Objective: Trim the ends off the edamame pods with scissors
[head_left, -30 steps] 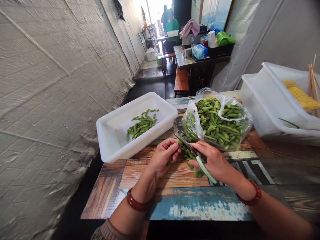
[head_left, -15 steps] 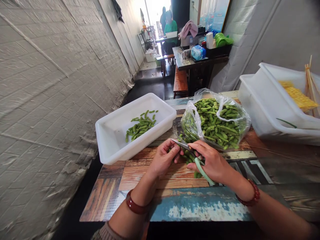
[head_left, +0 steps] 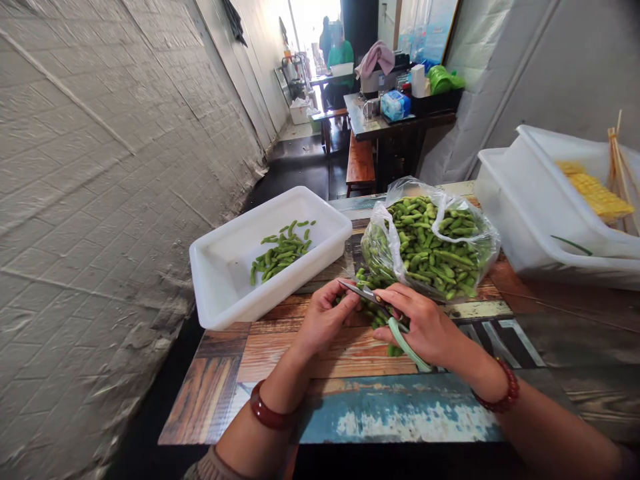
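Note:
My right hand point(head_left: 425, 323) grips a pair of scissors point(head_left: 409, 347) with pale green handles, the blades pointing left. Close to the blade tips, the fingers of my left hand point(head_left: 327, 317) are pinched together; a pod in them is mostly hidden, so I cannot make it out clearly. Loose edamame pods point(head_left: 375, 312) lie on the table beneath and between both hands. Just beyond my right hand stands an open clear plastic bag point(head_left: 383, 230) full of edamame pods point(head_left: 435, 250). To the left, a white plastic tub point(head_left: 220, 293) holds a small heap of pods point(head_left: 283, 257).
The patchwork wood table point(head_left: 280, 353) reaches near the wall point(head_left: 100, 233) on the left. Nested white tubs point(head_left: 530, 220) with yellow pieces point(head_left: 597, 190) and sticks stand at right. Behind are a bench point(head_left: 361, 163), another cluttered table and a person in green point(head_left: 341, 53).
Both hands stay in nearly the same place. The scissor blades have shifted slightly at my left fingertips, and the pod there shows less. The bag and tub have not moved.

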